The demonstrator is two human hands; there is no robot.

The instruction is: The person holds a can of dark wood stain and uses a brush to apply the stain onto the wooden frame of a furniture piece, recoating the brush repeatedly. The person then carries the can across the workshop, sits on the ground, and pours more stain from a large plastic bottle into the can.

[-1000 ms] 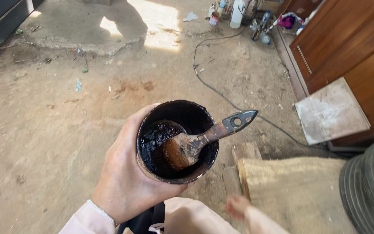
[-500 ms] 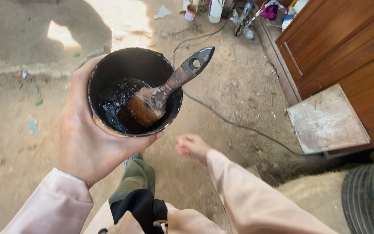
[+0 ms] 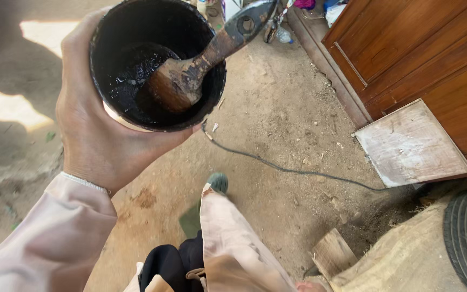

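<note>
— What does the left hand (image 3: 101, 116) carry here?
— A round black pot (image 3: 158, 65), coated inside with dark, tarry liquid; the fingers wrap closed around its wall from the outer side, thumb tip at the near rim; the grip looks chosen to keep the mouth roughly level so nothing spills.
— And the brush (image 3: 201, 67)?
— It stands in the pot, bristles sunk toward the bottom, handle leaning over the far rim; propped so, it needs no second hand.
— The pose of the arm?
— Raised before the chest, pale sleeve (image 3: 55, 238) bent at the elbow, the pot high at upper left above the dirt floor (image 3: 277, 130), where a black cable (image 3: 287, 168) trails.
— The right hand?
— Barely a sliver at the bottom edge; whether it is open or closed cannot be told; a wooden door (image 3: 422, 54) stands to the right.
</note>
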